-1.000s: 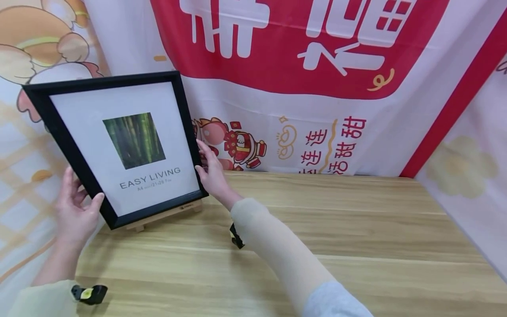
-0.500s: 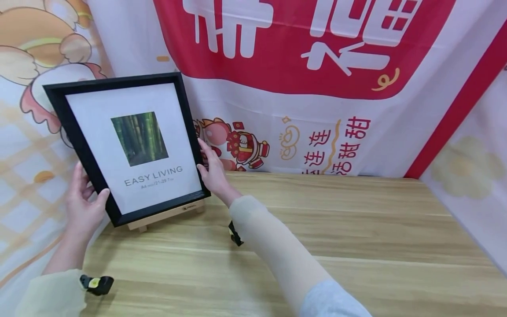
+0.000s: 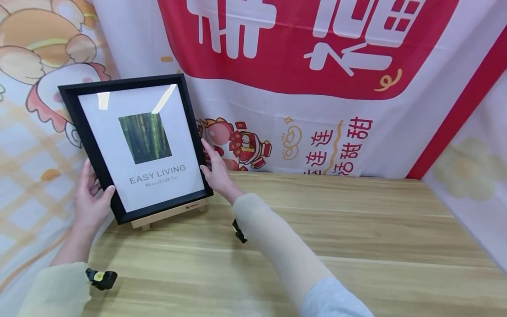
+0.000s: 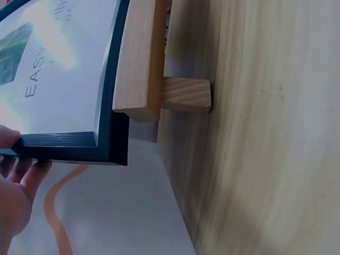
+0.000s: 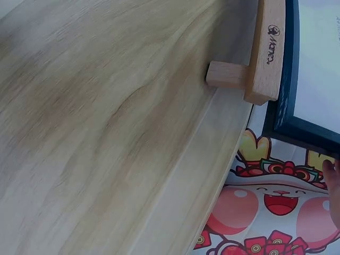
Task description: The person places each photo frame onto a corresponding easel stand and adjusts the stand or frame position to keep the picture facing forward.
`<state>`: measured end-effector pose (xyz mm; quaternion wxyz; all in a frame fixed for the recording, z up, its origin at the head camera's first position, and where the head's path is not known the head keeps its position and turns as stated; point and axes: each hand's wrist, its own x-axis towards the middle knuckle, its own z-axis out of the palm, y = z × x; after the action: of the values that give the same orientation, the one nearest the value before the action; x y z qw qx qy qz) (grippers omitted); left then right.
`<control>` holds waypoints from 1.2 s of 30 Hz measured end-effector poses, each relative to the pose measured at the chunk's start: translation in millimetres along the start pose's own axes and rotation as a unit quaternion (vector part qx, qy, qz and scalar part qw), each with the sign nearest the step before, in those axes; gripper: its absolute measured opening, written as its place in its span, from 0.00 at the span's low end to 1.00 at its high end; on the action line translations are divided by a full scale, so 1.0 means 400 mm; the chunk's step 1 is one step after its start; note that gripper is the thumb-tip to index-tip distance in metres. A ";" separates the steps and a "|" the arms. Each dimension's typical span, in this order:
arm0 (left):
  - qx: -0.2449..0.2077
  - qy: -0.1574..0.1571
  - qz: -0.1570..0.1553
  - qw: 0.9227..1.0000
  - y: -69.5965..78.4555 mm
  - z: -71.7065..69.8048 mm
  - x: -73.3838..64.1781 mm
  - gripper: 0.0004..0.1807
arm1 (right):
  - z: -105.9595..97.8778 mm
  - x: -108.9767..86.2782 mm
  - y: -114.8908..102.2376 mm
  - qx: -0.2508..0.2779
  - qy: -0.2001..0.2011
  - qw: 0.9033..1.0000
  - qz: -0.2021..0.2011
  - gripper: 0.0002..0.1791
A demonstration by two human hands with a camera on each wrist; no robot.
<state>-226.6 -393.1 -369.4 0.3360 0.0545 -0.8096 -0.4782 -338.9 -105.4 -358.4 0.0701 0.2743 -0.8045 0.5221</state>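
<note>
"Holding anything in your hands?"

"Yes, one thing in both: a black picture frame [image 3: 86, 132], which stands between them. My left hand [image 3: 90, 207] grips one side low down, thumb on the front, fingers behind the edge."

"And the other hand?"

"My right hand [image 3: 219, 176] holds the opposite side, a little above the lower corner, with its thumb at the edge."

"What is below the frame?"

"Along its bottom edge, low between my hands, runs a pale wooden ledge [image 3: 170, 213] with short feet on the wood-grain table [image 3: 336, 220]. The table stretches away to the right of my right hand."

"And inside the frame?"

"A white sheet [image 3: 111, 149] with a green bamboo picture [image 3: 146, 138] above the words EASY LIVING. Bright glare crosses the top."

"Anything beyond your hands?"

"A red and white printed cloth [image 3: 253, 101], hanging behind the table."
</note>
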 end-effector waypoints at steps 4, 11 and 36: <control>-0.017 -0.014 -0.026 0.999 -0.005 -0.007 -0.016 0.45 | -0.017 -0.021 0.017 0.025 -0.022 0.999 0.007 0.43; -0.011 -0.094 -0.045 0.994 -0.055 -0.023 -0.097 0.53 | -0.012 -0.082 0.082 0.087 -0.058 0.993 0.058 0.48; -0.099 -0.158 -0.082 0.979 -0.087 0.030 -0.169 0.64 | 0.076 -0.131 0.111 0.013 -0.056 0.997 0.060 0.62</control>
<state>-190.0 -375.3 -434.6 0.1668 0.0107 -0.7939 -0.5846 -312.5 -99.3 -428.5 -0.0102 0.2554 -0.8154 0.5195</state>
